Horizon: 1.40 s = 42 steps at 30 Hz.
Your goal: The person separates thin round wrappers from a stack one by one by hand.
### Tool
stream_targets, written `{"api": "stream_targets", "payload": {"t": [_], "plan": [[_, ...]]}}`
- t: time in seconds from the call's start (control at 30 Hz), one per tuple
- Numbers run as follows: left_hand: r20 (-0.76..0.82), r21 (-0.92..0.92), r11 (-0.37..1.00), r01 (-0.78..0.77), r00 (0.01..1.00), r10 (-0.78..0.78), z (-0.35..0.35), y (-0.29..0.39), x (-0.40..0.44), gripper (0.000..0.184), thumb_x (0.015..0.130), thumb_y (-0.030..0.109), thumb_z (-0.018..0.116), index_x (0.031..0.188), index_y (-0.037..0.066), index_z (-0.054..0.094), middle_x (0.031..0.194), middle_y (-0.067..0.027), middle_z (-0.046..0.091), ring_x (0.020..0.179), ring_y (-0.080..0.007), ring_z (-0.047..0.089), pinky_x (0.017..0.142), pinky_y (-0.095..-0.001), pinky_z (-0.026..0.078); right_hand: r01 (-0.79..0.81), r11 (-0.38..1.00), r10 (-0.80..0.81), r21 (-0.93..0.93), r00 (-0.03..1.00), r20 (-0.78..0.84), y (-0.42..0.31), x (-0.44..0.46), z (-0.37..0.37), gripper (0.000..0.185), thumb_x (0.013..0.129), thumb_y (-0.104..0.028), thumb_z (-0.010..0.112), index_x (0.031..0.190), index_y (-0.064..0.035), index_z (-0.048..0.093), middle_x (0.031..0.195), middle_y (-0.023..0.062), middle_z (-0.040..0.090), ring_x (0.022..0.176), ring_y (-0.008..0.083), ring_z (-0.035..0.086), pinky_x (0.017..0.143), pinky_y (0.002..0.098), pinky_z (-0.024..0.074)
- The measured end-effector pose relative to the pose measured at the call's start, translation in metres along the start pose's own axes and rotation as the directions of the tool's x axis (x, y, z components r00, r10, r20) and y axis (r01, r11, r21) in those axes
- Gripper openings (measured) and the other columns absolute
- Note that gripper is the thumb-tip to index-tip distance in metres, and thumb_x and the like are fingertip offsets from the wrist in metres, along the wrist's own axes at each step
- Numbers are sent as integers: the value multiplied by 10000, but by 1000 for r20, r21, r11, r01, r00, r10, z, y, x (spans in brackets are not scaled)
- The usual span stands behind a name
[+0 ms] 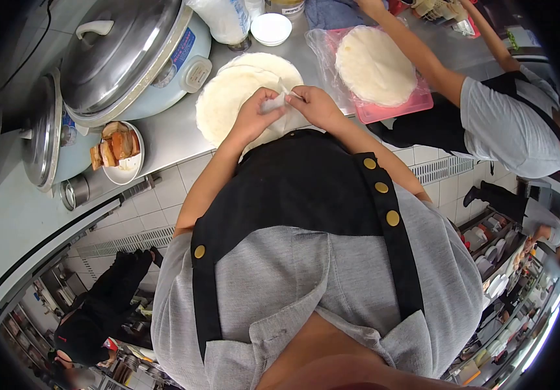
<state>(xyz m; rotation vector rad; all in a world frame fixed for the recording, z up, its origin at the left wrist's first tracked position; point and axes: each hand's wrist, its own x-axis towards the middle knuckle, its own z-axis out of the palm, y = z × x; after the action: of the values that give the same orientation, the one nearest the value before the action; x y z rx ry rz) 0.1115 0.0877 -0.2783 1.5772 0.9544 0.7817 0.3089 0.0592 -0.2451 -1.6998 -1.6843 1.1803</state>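
Note:
My left hand (258,116) and my right hand (318,106) come close together over the counter's front edge, each with thumb and fingers pinched. Between them is a thin, pale, translucent sheet (273,104), creased where I grip it; whether it is film, paper or a thin dough layer I cannot tell. Beneath and behind my hands lie overlapping round flatbreads (225,97), cream-coloured and thin, on the metal counter. Part of the stack is hidden by my hands and apron.
Two large lidded cookers (130,58) stand at left, beside a bowl (138,170) of browned pieces and a metal cup (75,192). A white bowl (271,29) sits behind. At right, more flatbreads (376,65) rest on a pink tray (397,112), near a co-worker's arm (423,58).

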Motion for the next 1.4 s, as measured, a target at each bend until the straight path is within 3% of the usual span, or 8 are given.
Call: {"api": "stream_targets", "payload": {"t": [0.27, 0.37, 0.53, 0.73, 0.8, 1.03, 1.2, 1.4], "plan": [[35, 178, 974, 139, 988, -147, -16, 4, 17, 255, 850, 206, 784, 984, 22, 670, 768, 1, 660, 677, -107, 580, 668, -270, 482, 45, 999, -46, -23, 998, -40, 10, -3, 3, 311, 923, -307, 615, 845, -7, 633, 738, 202, 618, 694, 372, 594, 657, 430, 459], [-73, 348, 899, 267, 963, -258, -21, 27, 17, 182, 906, 217, 710, 979, 50, 719, 852, -82, 706, 729, -154, 628, 689, -292, 487, -18, 1000, 16, -12, 993, -113, 14, -5, 1, 304, 940, -278, 630, 824, 1, 597, 639, 116, 509, 594, 201, 481, 593, 362, 413], [31, 341, 940, 4, 999, -15, -9, 30, 10, 163, 930, 171, 665, 996, 25, 694, 902, -113, 683, 782, -191, 634, 723, -308, 487, 13, 980, 7, -199, 995, 96, -2, 0, -9, 355, 915, -338, 626, 842, 9, 653, 693, 175, 589, 661, 302, 601, 647, 401, 458], [-48, -54, 911, 410, 910, -412, -14, 2, 12, 227, 977, 185, 599, 1134, 29, 648, 1068, -87, 682, 931, -163, 625, 798, -297, 496, -178, 826, 235, 535, 971, -39, 40, 4, 8, 438, 899, -376, 653, 999, 48, 698, 817, 159, 697, 733, 242, 656, 716, 371, 499], [-89, -364, 861, 354, 907, -411, -10, 9, 5, 258, 966, 179, 603, 1133, -17, 626, 978, -71, 673, 866, -145, 616, 757, -300, 497, -195, 899, 230, 392, 972, -44, 49, 4, 2, 427, 912, -356, 643, 1009, 57, 695, 841, 147, 708, 754, 220, 661, 733, 361, 506], [107, -410, 833, 373, 926, -362, -11, 22, 3, 293, 962, 163, 627, 1193, -13, 587, 1084, -91, 653, 985, -150, 611, 852, -292, 489, -173, 924, 127, 342, 980, 153, 19, 7, -3, 382, 985, -321, 601, 1090, 38, 678, 950, 73, 721, 845, 125, 648, 791, 288, 503], [-21, 147, 974, -169, 984, 174, -5, 47, 2, 357, 846, 55, 732, 1187, 39, 625, 1221, -102, 619, 1049, -217, 642, 908, -329, 495, -87, 916, 84, 391, 996, 26, 20, 5, 3, 372, 992, -324, 569, 1020, 30, 679, 841, 125, 709, 755, 199, 657, 738, 341, 511], [75, 218, 975, 35, 996, -52, -28, 36, 14, 263, 890, 13, 669, 1134, 90, 730, 1152, -100, 692, 1063, -198, 635, 948, -301, 468, -112, 993, 119, 43, 968, -219, 24, -8, -13, 385, 1001, -344, 519, 1038, 11, 662, 889, 238, 680, 848, 390, 657, 773, 436, 497]]}}
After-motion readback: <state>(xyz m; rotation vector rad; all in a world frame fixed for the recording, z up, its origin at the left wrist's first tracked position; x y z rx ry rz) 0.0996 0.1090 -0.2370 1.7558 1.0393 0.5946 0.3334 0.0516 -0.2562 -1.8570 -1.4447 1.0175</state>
